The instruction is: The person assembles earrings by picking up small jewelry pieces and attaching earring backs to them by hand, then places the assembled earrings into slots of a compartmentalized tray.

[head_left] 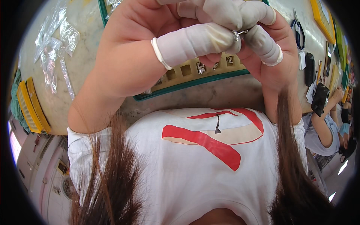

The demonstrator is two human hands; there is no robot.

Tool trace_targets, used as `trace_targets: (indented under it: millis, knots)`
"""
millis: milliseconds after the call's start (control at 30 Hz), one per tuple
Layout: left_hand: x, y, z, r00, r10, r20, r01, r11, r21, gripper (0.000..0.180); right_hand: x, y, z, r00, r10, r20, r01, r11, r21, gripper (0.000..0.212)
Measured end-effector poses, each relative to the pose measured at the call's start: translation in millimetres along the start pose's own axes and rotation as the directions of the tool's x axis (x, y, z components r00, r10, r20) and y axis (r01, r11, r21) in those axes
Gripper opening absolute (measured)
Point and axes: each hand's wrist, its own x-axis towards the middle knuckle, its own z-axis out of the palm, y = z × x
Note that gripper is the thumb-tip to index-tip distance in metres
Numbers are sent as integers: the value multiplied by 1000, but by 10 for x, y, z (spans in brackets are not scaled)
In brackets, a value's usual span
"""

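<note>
Close together at the top of the view, my left hand (187,41) and my right hand (265,43) wear pale rubber finger cots on thumbs and fingers. Pinched between their fingertips is a small silver jewellery piece (236,35) with shiny beads and a thin pin; its exact kind is too small to tell. Both hands are closed on it, the left from one side and the right from the other. Below them lies a green-rimmed tray (195,83) with tan square compartments. Some compartments hold small silver pieces (201,68). My hands hide much of the tray.
Clear plastic bags (56,41) lie on the left of the stone-like table, with yellow trays (32,107) at its edge. On the right are dark-handled scissors (299,33), a black case (309,69) and a yellow frame (323,20). Another person (322,129) sits at the far right.
</note>
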Motion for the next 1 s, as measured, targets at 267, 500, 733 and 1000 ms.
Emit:
trace_targets:
  millis: [267, 500, 733, 1000]
  knots:
    - [49, 115, 101, 995, 56, 87, -74, 973, 220, 22, -7, -35, 59, 999, -40, -4, 40, 999, -16, 20]
    - [28, -47, -45, 992, 96, 84, -98, 995, 19, 22, -12, -60, 110, 999, 9, -42, -9, 1000, -7, 21]
    - [-4, -2, -13, 996, 82, 34, -85, 992, 96, 21, -13, -92, 132, 998, 13, -65, -17, 999, -51, 19]
    - [-13, -31, -32, 995, 90, 35, -93, 993, 72, 22, -13, -79, 167, 997, 3, -82, -7, 999, -45, 19]
